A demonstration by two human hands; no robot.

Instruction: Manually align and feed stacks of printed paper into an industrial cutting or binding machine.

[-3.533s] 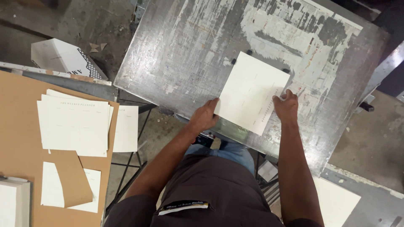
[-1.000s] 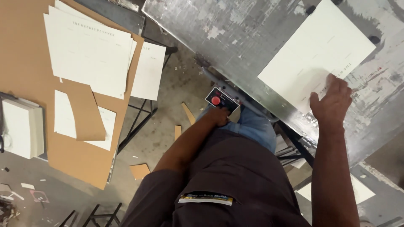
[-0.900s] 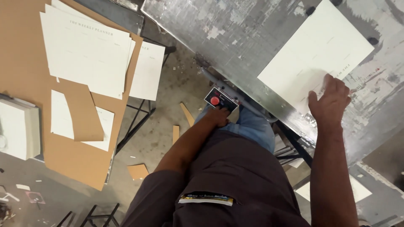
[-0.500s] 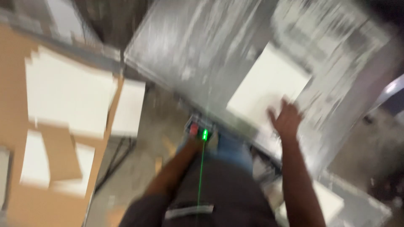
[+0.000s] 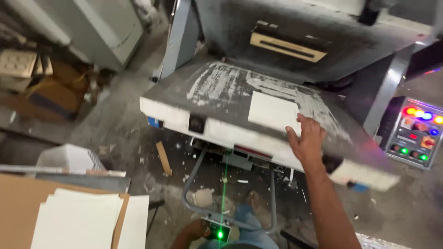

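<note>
Fingers of my right hand (image 5: 307,140) lie spread fairly wide and flat, right of centre in the frame, pressing the near right corner of a white sheet (image 5: 273,112) without gripping it. That sheet lies flat on the scuffed grey metal platen (image 5: 217,87) of the press, in the middle of the frame, and its far edge points toward the dark body of the machine (image 5: 295,27) at the top. My forearm runs up from the lower right edge to reach it.

At the bottom centre my left hand (image 5: 196,229) sits against a small control box (image 5: 218,233) that shows a bright green light; a thin green streak runs up from it toward the platen's front edge. I cannot tell how its fingers are set, because the hand is dim and partly cut off by the frame edge. A bent metal tube frame (image 5: 194,184) hangs under the platen just above that box.

On the right edge a panel (image 5: 415,133) glows with red, yellow, blue and green buttons. In the lower left corner a stack of pale sheets (image 5: 78,221) rests on brown cardboard (image 5: 18,203) on the worktop, well apart from both hands. Scraps of card (image 5: 164,158) lie scattered on the concrete floor (image 5: 120,133) between them
</note>
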